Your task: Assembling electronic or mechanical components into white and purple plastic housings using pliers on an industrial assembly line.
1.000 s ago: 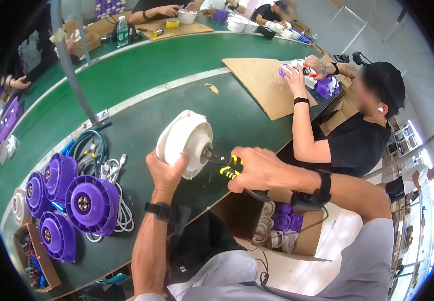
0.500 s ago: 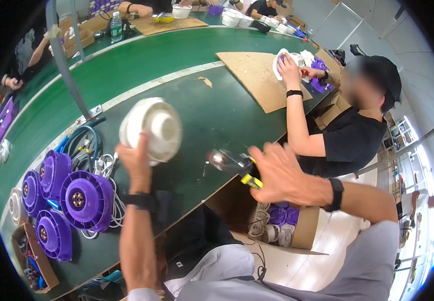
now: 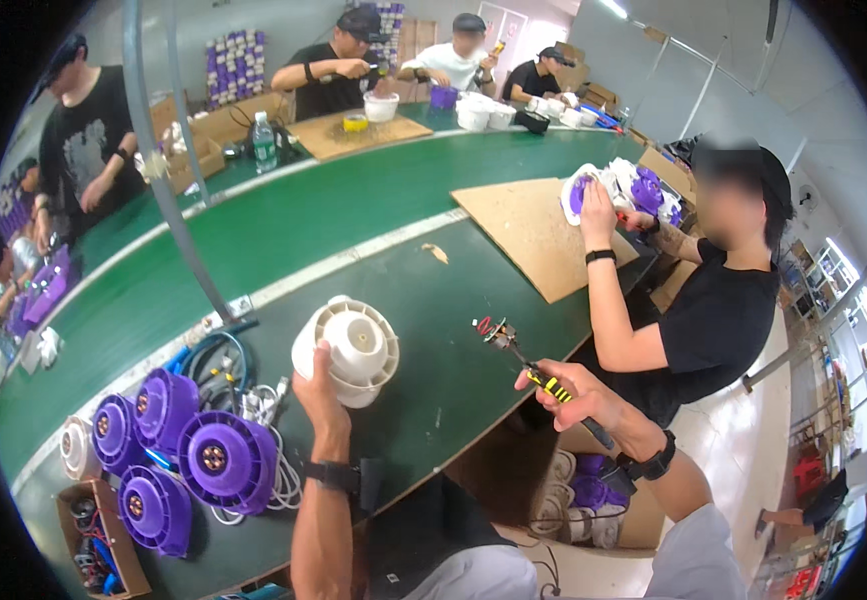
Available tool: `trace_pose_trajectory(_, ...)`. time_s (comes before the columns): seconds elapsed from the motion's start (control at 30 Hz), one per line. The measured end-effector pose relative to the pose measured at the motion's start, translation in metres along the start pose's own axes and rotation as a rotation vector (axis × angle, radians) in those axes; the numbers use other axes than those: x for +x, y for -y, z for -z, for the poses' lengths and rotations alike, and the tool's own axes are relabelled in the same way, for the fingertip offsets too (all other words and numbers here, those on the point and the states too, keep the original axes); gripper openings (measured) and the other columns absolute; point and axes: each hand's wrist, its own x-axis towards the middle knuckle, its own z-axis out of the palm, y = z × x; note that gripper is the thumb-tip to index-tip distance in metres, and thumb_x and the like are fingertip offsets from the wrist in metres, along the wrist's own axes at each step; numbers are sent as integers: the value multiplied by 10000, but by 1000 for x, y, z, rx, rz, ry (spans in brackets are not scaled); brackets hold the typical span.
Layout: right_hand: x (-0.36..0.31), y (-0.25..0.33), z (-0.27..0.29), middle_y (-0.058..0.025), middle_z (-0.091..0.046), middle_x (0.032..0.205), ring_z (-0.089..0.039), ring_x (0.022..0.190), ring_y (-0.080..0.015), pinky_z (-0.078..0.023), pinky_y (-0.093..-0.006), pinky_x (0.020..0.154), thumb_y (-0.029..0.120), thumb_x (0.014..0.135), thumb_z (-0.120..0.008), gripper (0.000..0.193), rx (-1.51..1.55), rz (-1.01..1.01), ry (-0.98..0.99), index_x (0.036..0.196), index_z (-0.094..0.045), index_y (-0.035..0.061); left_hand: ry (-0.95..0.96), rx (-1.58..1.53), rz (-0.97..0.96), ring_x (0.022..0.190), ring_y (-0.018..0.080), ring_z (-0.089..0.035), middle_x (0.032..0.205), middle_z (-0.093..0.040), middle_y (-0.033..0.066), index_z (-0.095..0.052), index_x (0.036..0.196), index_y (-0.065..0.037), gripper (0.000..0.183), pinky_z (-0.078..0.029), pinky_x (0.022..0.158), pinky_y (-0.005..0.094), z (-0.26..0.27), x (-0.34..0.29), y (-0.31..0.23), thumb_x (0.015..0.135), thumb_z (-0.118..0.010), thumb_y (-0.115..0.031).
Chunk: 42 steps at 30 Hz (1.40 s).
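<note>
My left hand (image 3: 323,392) grips a white round plastic housing (image 3: 355,352) from its near left side. The housing has a ribbed rim and a raised dome with a small centre hole, and it is tilted above the green table. My right hand (image 3: 593,398) is closed around a hand tool (image 3: 553,386) with a yellow-and-black handle; its exact kind is unclear. At the tool's far tip is a small electronic part (image 3: 498,332) with red wires. How the part is attached there cannot be made out. A gap separates it from the housing.
Several purple round housings (image 3: 228,455), coiled white cables (image 3: 283,480) and an open parts box (image 3: 103,540) lie at left. Below the table edge, a carton (image 3: 638,525) holds white and purple pieces. A co-worker (image 3: 713,290) works at right beside a brown board (image 3: 533,225).
The view has tilted up, showing more co-workers across the table. My right hand has turned the tool, and the small part at its tip now points up and away. My left hand keeps the housing.
</note>
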Motion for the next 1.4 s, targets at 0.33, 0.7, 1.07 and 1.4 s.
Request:
trace_pose_trajectory(0.33, 75, -16, 13, -28, -516, 801, -493, 730, -136, -416, -285, 686, 174, 665, -620, 625, 400, 127, 117, 1235, -509, -59, 11, 288, -26, 930, 146, -578, 1010, -625, 76, -607, 1080, 61, 347, -460, 848, 293, -38, -27, -120, 906, -634, -238)
trace_pose_trajectory(0.7, 184, -47, 35, -73, -543, 775, -522, 721, -176, -451, -347, 706, 172, 609, -610, 674, 720, 51, 322, 1238, -529, -58, 47, 417, 213, 875, 287, -640, 1064, -636, 198, -574, 1161, 80, 556, -488, 616, 390, -75, 174, -108, 869, -619, -390)
trace_pose_trajectory(1.07, 230, -38, 43, -14, -448, 760, -474, 687, -144, -424, -319, 646, 207, 767, -656, 510, 788, 178, 384, 1190, -518, -42, -183, 459, 264, 1111, 395, -598, 1229, -612, 150, -533, 1307, -31, 461, -487, 841, 615, -12, 335, 18, 883, -566, -210)
trace_pose_trajectory(1.4, 264, -44, 50, -28, -491, 816, -466, 744, -146, -416, -294, 729, 165, 686, -565, 586, 808, 111, 480, 1230, -520, -46, 706, 669, -43, 993, 206, -630, 1109, -664, 143, -577, 1257, 38, 613, -535, 845, 352, -140, 236, -14, 1004, -482, -513)
